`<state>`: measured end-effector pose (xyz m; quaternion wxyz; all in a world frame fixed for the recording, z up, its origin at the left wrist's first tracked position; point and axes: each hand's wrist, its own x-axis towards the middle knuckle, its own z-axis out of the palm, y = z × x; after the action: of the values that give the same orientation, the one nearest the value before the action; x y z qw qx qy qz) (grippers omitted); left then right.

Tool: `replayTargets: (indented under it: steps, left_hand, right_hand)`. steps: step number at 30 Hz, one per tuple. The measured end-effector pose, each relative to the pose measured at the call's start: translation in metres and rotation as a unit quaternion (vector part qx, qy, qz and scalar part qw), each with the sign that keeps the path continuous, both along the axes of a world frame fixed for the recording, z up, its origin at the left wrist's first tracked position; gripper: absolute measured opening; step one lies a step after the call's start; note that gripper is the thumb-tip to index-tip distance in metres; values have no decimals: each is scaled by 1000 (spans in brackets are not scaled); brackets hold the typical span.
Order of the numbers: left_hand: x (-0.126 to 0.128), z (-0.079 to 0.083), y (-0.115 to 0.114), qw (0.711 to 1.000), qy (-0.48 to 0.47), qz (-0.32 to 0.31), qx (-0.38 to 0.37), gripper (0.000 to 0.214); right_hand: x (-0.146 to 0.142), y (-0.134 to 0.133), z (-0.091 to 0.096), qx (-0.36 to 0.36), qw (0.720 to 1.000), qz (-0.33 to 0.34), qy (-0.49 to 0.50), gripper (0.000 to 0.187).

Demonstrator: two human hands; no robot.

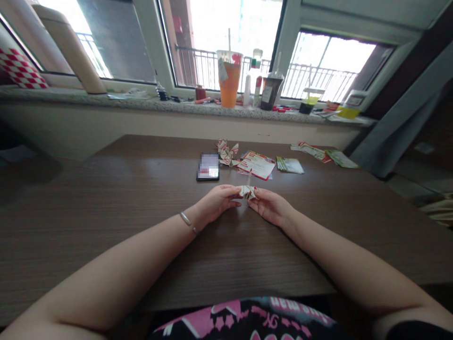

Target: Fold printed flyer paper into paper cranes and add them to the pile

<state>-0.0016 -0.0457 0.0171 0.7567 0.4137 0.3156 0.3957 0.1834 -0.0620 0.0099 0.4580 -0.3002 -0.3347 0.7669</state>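
Between my two hands, just above the brown table, is a small origami figure [248, 191] of printed white paper with a thin point sticking up. My left hand [220, 203] pinches its left side with thumb and fingers. On the opposite side my right hand [271, 205] grips it the same way. Beyond them lie several similar folded origami pieces [228, 152] with red and white print. A phone [208, 166] rests just left of these, its screen blurred. To their right is a stack of printed paper sheets [257, 165] with red edges.
A smaller stack of cards [289, 165] and more printed leaflets [314, 151] lie toward the back right of the table [170, 165]. Behind, the stone windowsill [141, 103] carries an orange drink cup [229, 78], a dark drink cup [272, 90], bottles and small clutter.
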Motion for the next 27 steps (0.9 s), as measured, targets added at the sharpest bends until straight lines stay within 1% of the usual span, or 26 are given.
replayTargets:
  steps: [4, 7, 12, 24, 27]
  left_hand:
    - [0, -1, 0, 1000, -4, -1, 9, 15]
    - [0, -1, 0, 1000, -4, 6, 6, 15]
    - [0, 0, -1, 1000, -1, 13, 2, 15]
    - [1, -1, 0, 1000, -7, 14, 9, 21]
    - [1, -1, 0, 1000, -6, 9, 9, 23]
  right_hand:
    - [1, 4, -4, 10, 999, 13, 28, 19]
    - [1, 5, -6, 10, 999, 21, 43, 19]
    - [1, 5, -9, -6, 998, 10, 58, 20]
    - [1, 4, -10, 3, 998, 16, 66, 21]
    - [1, 4, -9, 2, 997, 18, 71, 25]
